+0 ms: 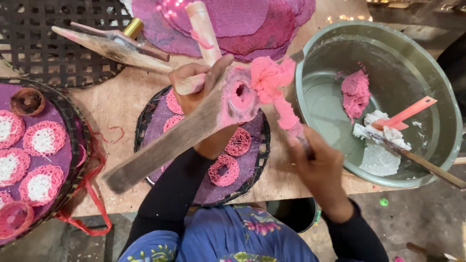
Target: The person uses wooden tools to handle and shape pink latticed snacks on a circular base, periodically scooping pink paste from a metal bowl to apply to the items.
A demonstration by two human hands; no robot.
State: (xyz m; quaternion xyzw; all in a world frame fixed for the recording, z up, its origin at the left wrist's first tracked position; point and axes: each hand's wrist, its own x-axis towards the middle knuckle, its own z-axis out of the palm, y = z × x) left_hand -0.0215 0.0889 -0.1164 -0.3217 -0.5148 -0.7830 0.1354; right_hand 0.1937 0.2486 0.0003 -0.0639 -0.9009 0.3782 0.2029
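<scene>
While left fingers (194,82) clasp wooden press (194,128), pink-stained, right fingers (310,153) gripping dough-caked stick (286,114)

No packages, labels, signs or screens show anywhere on or around the worktable.

Wooden press (194,127) held slantwise over middle tray (259,167), which sits on desk (116,102). Left hand (196,85) grips press; right hand (318,167) at its right, lump of dough (269,77) at press mouth. Lacy rounds (224,171) lie on middle tray. Bowl (437,97) at right, dough and spatula (405,114) inside. Second tray (73,126) at left carries more rounds. Cloth stack (242,24) behind.
</scene>
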